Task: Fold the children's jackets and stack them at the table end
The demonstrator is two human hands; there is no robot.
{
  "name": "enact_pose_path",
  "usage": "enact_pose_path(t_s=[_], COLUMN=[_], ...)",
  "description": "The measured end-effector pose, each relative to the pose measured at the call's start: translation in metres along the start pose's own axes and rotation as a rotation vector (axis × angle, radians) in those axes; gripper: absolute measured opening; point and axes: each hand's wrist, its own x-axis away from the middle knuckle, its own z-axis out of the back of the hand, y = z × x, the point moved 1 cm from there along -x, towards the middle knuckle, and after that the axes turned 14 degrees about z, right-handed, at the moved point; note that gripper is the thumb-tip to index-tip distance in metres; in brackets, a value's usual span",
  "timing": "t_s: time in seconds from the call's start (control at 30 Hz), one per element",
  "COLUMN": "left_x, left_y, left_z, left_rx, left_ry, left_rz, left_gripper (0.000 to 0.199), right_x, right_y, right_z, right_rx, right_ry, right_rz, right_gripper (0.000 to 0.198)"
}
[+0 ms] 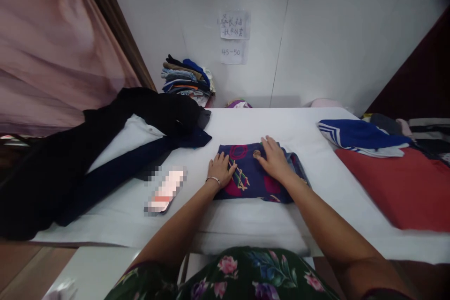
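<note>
A navy garment (258, 183) with red, green and yellow patterns lies folded into a rough rectangle on the white-covered table (246, 124). My left hand (221, 169) rests on its left end, palm down with fingers spread, a thin bracelet at the wrist. Across the right part of the cloth lies my right hand (274, 158), flat with its fingers stretched toward the far edge. Neither hand grips the fabric. Layers of the same cloth show past the right wrist, partly hidden under the forearm.
Black and dark blue clothes (87, 150) sprawl over the table's left side, near a pixelated phone (167, 192). On the right lie a red cloth (393, 187) and a blue garment with white stripes (362, 135). A stack of folded clothes (188, 79) stands by the wall.
</note>
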Motion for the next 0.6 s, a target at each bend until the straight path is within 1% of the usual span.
enact_pose_path(t_s=[0.07,0.13,0.17,0.2,0.3,0.37,0.47,0.6], left_x=[0.001,0.002,0.002,0.003,0.003,0.004,0.005,-0.006], left_y=[0.0,0.001,0.001,0.001,0.0,0.0,-0.001,-0.004], left_z=[0.0,0.0,0.0,0.0,-0.001,-0.002,-0.002,0.003], left_rx=[-0.001,-0.004,-0.004,-0.002,0.016,0.03,0.052,0.115], left_ry=[0.001,-0.003,-0.004,-0.005,-0.016,-0.028,-0.029,-0.081], left_rz=[0.005,0.013,0.015,0.016,0.023,0.028,0.026,0.034], left_gripper=[0.064,0.064,0.064,0.064,0.065,0.065,0.064,0.061], right_x=[-0.012,-0.023,-0.027,-0.029,-0.027,-0.022,-0.017,-0.017], right_y=[-0.024,-0.034,-0.031,-0.024,0.015,0.038,0.054,0.052], right_z=[0.0,-0.005,-0.009,-0.014,-0.034,-0.047,-0.058,-0.061], right_rx=[-0.05,-0.046,-0.021,0.005,0.038,0.03,0.04,0.048], right_ry=[-0.037,-0.068,-0.087,-0.122,-0.309,-0.389,-0.403,-0.399], right_rz=[0.147,0.203,0.186,0.138,-0.115,-0.214,-0.235,-0.228], right_gripper=[0.067,0.067,0.067,0.067,0.065,0.065,0.068,0.07])
